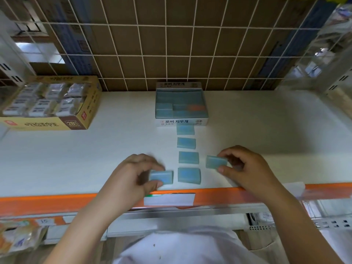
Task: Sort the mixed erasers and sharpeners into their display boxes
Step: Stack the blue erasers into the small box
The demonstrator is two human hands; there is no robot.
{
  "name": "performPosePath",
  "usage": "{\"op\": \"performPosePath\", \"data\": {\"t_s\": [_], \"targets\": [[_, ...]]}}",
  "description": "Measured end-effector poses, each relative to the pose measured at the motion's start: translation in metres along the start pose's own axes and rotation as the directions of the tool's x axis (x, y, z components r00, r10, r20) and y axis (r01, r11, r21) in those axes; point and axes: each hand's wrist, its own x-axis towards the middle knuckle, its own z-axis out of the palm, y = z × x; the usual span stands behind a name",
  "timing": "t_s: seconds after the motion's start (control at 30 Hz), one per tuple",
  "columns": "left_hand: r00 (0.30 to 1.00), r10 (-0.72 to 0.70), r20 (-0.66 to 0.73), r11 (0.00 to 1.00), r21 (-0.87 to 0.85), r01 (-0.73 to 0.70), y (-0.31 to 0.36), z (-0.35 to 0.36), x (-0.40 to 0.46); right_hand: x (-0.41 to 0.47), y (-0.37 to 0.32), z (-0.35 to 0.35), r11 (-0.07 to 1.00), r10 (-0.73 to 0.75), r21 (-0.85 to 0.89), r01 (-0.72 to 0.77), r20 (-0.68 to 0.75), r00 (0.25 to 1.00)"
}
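Presently the left hand [137, 173] is pinching one blue eraser [161, 177] and the right hand [245, 166] another [216, 162]; the display box [181, 121] is sitting at twelve o'clock. Risk: either hand knocking the loose row [187, 157] askew.

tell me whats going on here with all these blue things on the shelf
A person is sorting blue erasers at a white shelf. The left hand pinches one eraser and the right hand pinches another. Four more erasers lie in a column between the hands, from the nearest to the farthest, leading up to a partly filled blue eraser box. A yellow box of wrapped white erasers sits to the left.
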Motion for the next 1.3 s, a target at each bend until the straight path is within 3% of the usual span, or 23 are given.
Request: {"op": "performPosePath", "data": {"t_s": [0.1, 0.27, 0.4, 0.7, 0.83, 1.03, 1.17, 1.3], "targets": [[0.998, -0.064, -0.028, 0.985, -0.162, 0.059, 0.008, -0.001, 0.003, 0.0, -0.008, -0.003, 0.972, 0.082, 0.222, -0.082, 0.009, 0.997], [0.991, -0.12, -0.063, 0.855, -0.514, 0.07, 0.026, -0.003, 0.008, -0.004, -0.028, -0.005, 0.824, -0.009, 0.564, -0.051, 0.104, 0.995], [0.992, -0.058, -0.111, 0.838, -0.545, -0.012, 0.032, -0.008, 0.006, -0.005, -0.037, -0.009, 0.729, -0.093, 0.683, -0.056, 0.18, 0.979], [0.986, 0.052, -0.157, 0.824, -0.551, -0.131, 0.042, -0.018, 0.013, 0.0, -0.058, -0.008, 0.739, -0.13, 0.673, -0.021, 0.172, 0.976], [0.98, -0.035, -0.195, 0.751, -0.652, -0.103, 0.044, -0.016, 0.026, 0.009, -0.071, -0.007, 0.721, -0.112, 0.693, 0.026, 0.079, 0.991], [0.979, -0.07, -0.189, 0.789, -0.611, -0.061, 0.05, -0.009, 0.043, 0.02, -0.079, 0.001, 0.74, -0.057, 0.669, 0.069, -0.041, 0.998], [0.962, -0.144, -0.23, 0.764, -0.644, -0.04, 0.051, -0.014, 0.066, 0.043, -0.072, -0.004, 0.786, 0.005, 0.614, 0.074, -0.127, 0.992], [0.939, -0.16, -0.305, 0.802, -0.595, -0.057, 0.05, -0.024, 0.105, 0.08, -0.059, -0.013, 0.883, 0.003, 0.463, 0.078, -0.171, 0.985]]}}
